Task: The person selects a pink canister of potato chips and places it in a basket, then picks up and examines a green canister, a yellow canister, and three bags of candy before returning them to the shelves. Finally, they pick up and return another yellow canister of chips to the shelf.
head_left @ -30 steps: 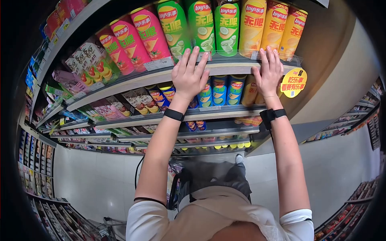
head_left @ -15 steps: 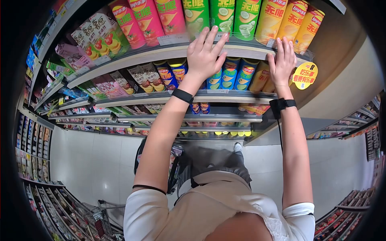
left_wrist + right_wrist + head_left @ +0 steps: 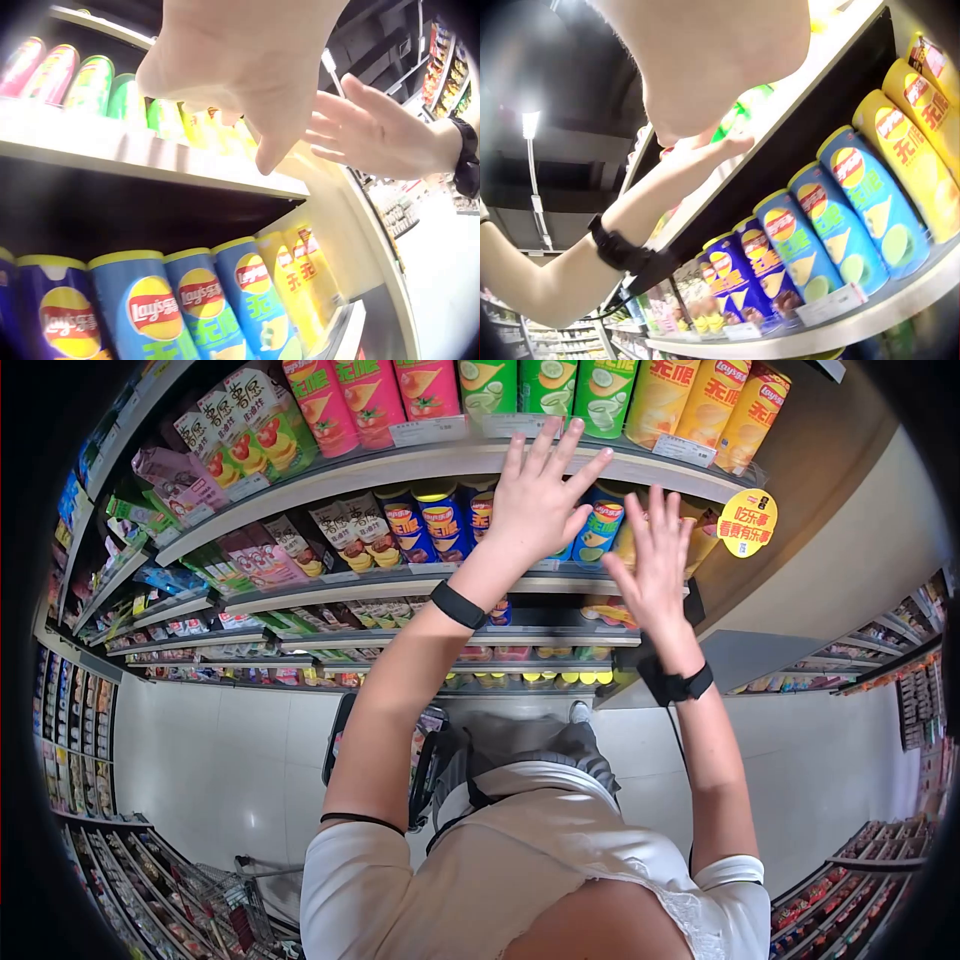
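Note:
In the head view the left hand (image 3: pixel 540 495) is spread with straight fingers over the front edge of the upper shelf (image 3: pixel 400 468), its fingertips just below the green cans (image 3: pixel 604 398). To its right, the right hand (image 3: pixel 655 565) has straight, parted fingers in front of the second shelf, near the yellow cans there. Neither hand holds anything. Whether the left fingers touch the shelf edge is unclear. Blue cans (image 3: pixel 862 202) stand upright on the lower shelf in the right wrist view, below the hands.
Pink cans (image 3: pixel 425 390) and yellow cans (image 3: pixel 703 405) flank the green ones. A round yellow sign (image 3: pixel 747 523) hangs at the shelf's right end, beside a curved panel (image 3: pixel 820 530). Behind the person stands a shopping cart (image 3: pixel 235 905); a dark bag-like object (image 3: pixel 340 735) is by the legs.
The right hand has come off the upper shelf edge, moving down and left toward the left hand. The left hand has shifted slightly right along the edge. The view has tilted downward.

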A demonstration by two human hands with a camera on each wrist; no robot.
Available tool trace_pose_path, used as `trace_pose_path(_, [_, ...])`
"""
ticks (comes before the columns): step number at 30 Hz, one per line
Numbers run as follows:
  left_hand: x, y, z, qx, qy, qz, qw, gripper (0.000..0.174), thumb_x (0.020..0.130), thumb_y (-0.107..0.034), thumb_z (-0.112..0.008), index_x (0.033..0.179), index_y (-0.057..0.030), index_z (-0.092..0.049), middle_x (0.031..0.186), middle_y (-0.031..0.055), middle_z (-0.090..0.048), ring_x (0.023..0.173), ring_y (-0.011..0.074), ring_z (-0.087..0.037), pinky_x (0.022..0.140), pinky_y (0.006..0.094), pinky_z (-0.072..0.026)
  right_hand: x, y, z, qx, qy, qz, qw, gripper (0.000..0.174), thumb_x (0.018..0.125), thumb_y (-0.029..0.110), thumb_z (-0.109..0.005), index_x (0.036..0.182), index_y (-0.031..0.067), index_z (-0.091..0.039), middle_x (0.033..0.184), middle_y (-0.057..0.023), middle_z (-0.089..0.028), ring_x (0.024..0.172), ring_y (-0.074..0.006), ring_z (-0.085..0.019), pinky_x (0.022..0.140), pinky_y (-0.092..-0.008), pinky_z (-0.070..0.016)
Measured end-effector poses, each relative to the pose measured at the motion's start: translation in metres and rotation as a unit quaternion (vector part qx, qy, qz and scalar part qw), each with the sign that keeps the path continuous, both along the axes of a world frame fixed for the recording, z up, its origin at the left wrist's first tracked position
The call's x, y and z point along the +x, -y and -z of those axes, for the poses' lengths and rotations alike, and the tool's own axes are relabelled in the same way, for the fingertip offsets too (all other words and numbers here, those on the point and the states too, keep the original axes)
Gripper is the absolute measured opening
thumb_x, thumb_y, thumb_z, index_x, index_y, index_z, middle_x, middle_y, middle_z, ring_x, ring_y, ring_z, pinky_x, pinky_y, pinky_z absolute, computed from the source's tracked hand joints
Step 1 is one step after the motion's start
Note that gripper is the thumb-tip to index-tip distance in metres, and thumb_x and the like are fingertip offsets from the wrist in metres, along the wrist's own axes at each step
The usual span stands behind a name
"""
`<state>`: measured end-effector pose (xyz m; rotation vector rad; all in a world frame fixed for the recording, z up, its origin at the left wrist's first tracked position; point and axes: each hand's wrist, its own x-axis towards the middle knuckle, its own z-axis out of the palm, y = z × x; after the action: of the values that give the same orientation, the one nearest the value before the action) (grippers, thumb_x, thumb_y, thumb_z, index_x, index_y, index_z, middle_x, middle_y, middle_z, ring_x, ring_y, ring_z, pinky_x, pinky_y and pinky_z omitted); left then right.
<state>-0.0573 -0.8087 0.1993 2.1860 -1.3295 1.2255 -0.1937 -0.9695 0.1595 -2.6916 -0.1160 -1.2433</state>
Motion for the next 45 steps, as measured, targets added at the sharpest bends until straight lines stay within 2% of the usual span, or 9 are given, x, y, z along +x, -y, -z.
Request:
trace_pose_path(6, [-0.029, 0.031, 0.005, 0.055, -0.002, 0.028, 0.998, 0.081, 0.078, -0.038, -0.075, 0.151, -0.0374, -0.040, 0.163, 0.0111, -0.026, 0.151, 0.0355, -0.020, 0.118, 0.0616, -0.0171, -0.033, -0.047, 0.028, 0.002, -0.068, -0.096, 0.993, 0.075, 0.085, 0.049, -0.070, 0.150, 0.0218, -0.046, 0.165, -0.0181, -0.017, 0.154, -0.0390, -0.008, 0.118, -0.0641, -0.0080])
trace_pose_path(13, [-0.042, 0.042, 0.023, 0.083, -0.003, 0.064, 0.994, 0.085, 0.076, -0.037, -0.078, 0.152, -0.0380, -0.038, 0.162, 0.0087, -0.027, 0.150, 0.0367, -0.020, 0.116, 0.0623, -0.0188, -0.049, -0.066, 0.040, -0.019, -0.073, -0.085, 0.994, 0.072, 0.074, 0.045, -0.080, 0.141, 0.0321, -0.056, 0.164, -0.0134, -0.023, 0.152, -0.0441, -0.008, 0.115, -0.0689, -0.0094])
trace_pose_path(27, [-0.066, 0.022, -0.002, 0.035, -0.133, 0.199, 0.970, 0.074, 0.084, -0.030, -0.072, 0.151, -0.0317, -0.041, 0.161, 0.0142, -0.025, 0.149, 0.0438, -0.016, 0.116, 0.0680, -0.0147, -0.055, -0.080, 0.027, -0.043, 0.031, -0.093, 0.994, 0.060, 0.072, 0.041, -0.079, 0.130, 0.0361, -0.064, 0.159, -0.0032, -0.034, 0.151, -0.0401, -0.013, 0.118, -0.0672, -0.0088])
trace_pose_path(30, [-0.080, 0.009, -0.017, -0.006, -0.162, 0.218, 0.962, 0.065, 0.085, -0.025, -0.072, 0.145, -0.0229, -0.049, 0.152, 0.0174, -0.041, 0.142, 0.0432, -0.034, 0.114, 0.0595, -0.0280, -0.070, -0.081, 0.006, -0.063, 0.013, -0.115, 0.991, 0.056, 0.074, 0.037, -0.078, 0.128, 0.0347, -0.066, 0.157, -0.0034, -0.037, 0.149, -0.0375, -0.020, 0.119, -0.0651, -0.0109])
trace_pose_path(32, [-0.078, -0.001, -0.022, -0.040, -0.352, 0.315, 0.880, 0.050, 0.087, -0.019, -0.073, 0.133, -0.0102, -0.057, 0.126, 0.0148, -0.062, 0.120, 0.0318, -0.058, 0.103, 0.0437, -0.0457, -0.080, -0.072, -0.011, -0.079, -0.005, -0.131, 0.988, 0.055, 0.075, 0.035, -0.077, 0.129, 0.0334, -0.066, 0.156, -0.0038, -0.039, 0.149, -0.0355, -0.024, 0.120, -0.0636, -0.0130])
trace_pose_path(33, [-0.085, -0.001, -0.021, -0.139, -0.499, 0.382, 0.765, 0.033, 0.089, -0.015, -0.072, 0.119, -0.0029, -0.061, 0.101, 0.0064, -0.068, 0.097, 0.0159, -0.065, 0.087, 0.0298, -0.0523, -0.085, -0.066, -0.020, -0.077, -0.009, -0.128, 0.989, 0.057, 0.076, 0.034, -0.076, 0.132, 0.0290, -0.064, 0.156, -0.0050, -0.040, 0.147, -0.0334, -0.029, 0.120, -0.0616, -0.0155])
trace_pose_path(34, [-0.084, -0.010, -0.027, -0.172, -0.647, 0.404, 0.623, 0.017, 0.098, -0.013, -0.062, 0.111, -0.0019, -0.061, 0.097, 0.0040, -0.066, 0.089, 0.0099, -0.064, 0.081, 0.0272, -0.0535, -0.090, -0.059, -0.031, -0.075, -0.012, -0.124, 0.989, 0.060, 0.077, 0.034, -0.075, 0.135, 0.0245, -0.062, 0.155, -0.0061, -0.042, 0.145, -0.0313, -0.034, 0.120, -0.0596, -0.0181])
trace_pose_path(36, [-0.083, -0.032, -0.037, -0.189, -0.732, 0.457, 0.469, 0.015, 0.098, -0.011, -0.061, 0.108, 0.0003, -0.061, 0.101, 0.0059, -0.067, 0.091, 0.0102, -0.065, 0.084, 0.0262, -0.0535, -0.097, -0.042, -0.051, -0.128, -0.025, -0.093, 0.987, 0.071, 0.080, 0.031, -0.073, 0.145, 0.0135, -0.050, 0.154, -0.0089, -0.044, 0.142, -0.0292, -0.042, 0.119, -0.0565, -0.0214])
trace_pose_path(45, [-0.127, -0.056, -0.041, -0.281, -0.700, 0.475, 0.454, 0.017, 0.097, -0.005, -0.061, 0.111, 0.0045, -0.061, 0.105, 0.0090, -0.067, 0.096, 0.0131, -0.065, 0.090, 0.0278, -0.0539, -0.117, -0.043, -0.098, -0.288, -0.046, -0.025, 0.956, 0.052, 0.085, 0.020, -0.066, 0.137, 0.0189, -0.061, 0.147, 0.0046, -0.052, 0.137, -0.0198, -0.049, 0.118, -0.0543, -0.0271])
